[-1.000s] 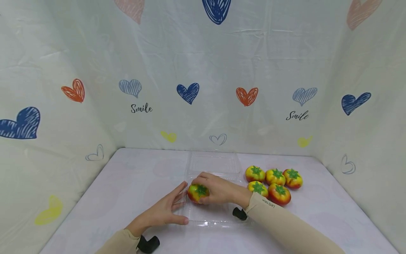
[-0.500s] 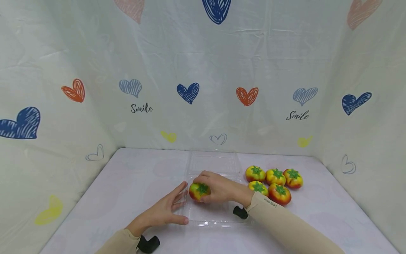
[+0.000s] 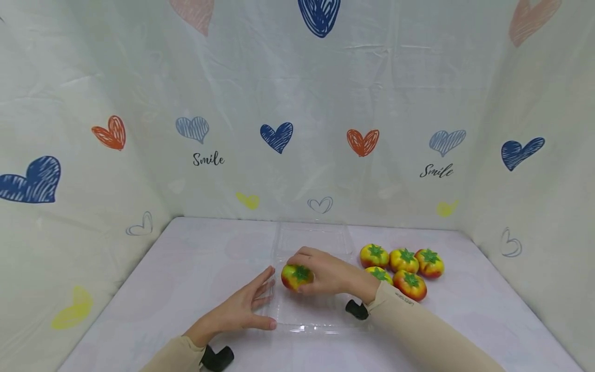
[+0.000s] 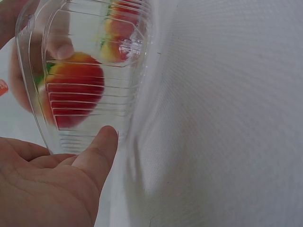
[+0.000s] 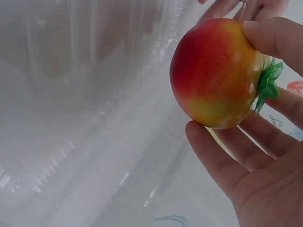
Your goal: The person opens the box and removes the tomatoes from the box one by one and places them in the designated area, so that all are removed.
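Note:
My right hand [image 3: 327, 271] grips a red-and-yellow artificial persimmon [image 3: 293, 279] with a green leafy top, thumb on one side and fingers on the other, as the right wrist view shows. It is over the left part of a clear plastic clamshell box [image 3: 307, 327] whose lid lies folded back. In the left wrist view the persimmon [image 4: 78, 92] shows through the box's ribbed wall. My left hand [image 3: 237, 311] is spread at the box's left side, fingers extended and fingertips right at the wall.
Several more artificial persimmons [image 3: 411, 285] stand grouped on the white table [image 3: 209, 248] to the right of the box; my right forearm partly covers one of them. The clear lid [image 3: 313, 238] reaches toward the back curtain [image 3: 395, 196], which is printed with hearts.
My right hand has shifted the persimmon a little to the right and toward the back of the box. The left hand and the box have stayed in place.

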`<act>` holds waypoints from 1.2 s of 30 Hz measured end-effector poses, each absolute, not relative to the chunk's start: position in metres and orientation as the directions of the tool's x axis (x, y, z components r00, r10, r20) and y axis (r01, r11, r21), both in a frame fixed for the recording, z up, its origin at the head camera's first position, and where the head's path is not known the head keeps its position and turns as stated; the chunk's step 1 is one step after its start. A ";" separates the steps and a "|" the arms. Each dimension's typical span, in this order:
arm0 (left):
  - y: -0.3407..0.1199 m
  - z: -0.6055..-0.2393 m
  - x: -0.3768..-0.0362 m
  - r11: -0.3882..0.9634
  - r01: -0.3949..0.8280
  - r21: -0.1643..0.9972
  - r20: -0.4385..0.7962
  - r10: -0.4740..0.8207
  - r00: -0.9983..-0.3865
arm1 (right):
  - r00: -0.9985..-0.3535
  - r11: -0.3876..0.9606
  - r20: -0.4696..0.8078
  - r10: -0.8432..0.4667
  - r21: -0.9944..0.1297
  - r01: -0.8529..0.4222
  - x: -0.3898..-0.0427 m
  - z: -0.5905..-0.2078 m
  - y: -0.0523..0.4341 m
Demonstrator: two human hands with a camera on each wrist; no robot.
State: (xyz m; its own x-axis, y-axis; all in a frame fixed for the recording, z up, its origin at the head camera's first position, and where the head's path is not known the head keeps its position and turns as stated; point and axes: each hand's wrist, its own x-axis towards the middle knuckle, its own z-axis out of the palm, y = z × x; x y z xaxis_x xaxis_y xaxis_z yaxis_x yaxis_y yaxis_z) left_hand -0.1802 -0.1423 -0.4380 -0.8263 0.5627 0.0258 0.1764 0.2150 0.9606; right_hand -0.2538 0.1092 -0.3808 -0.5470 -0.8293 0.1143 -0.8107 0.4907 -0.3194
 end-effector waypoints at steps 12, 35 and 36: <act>-0.143 -0.437 -0.180 0.206 0.192 0.959 0.046 0.560 -0.827 | -0.557 0.494 0.179 -0.811 -0.298 -0.817 -0.248 -0.359 0.129; -0.144 -0.436 -0.179 0.209 0.195 0.958 0.042 0.569 -0.821 | -0.612 0.555 0.284 -0.739 -0.260 -0.790 -0.235 -0.350 0.182; -0.144 -0.436 -0.178 0.209 0.195 0.958 0.042 0.570 -0.821 | -0.612 0.557 0.292 -0.735 -0.257 -0.790 -0.234 -0.350 0.184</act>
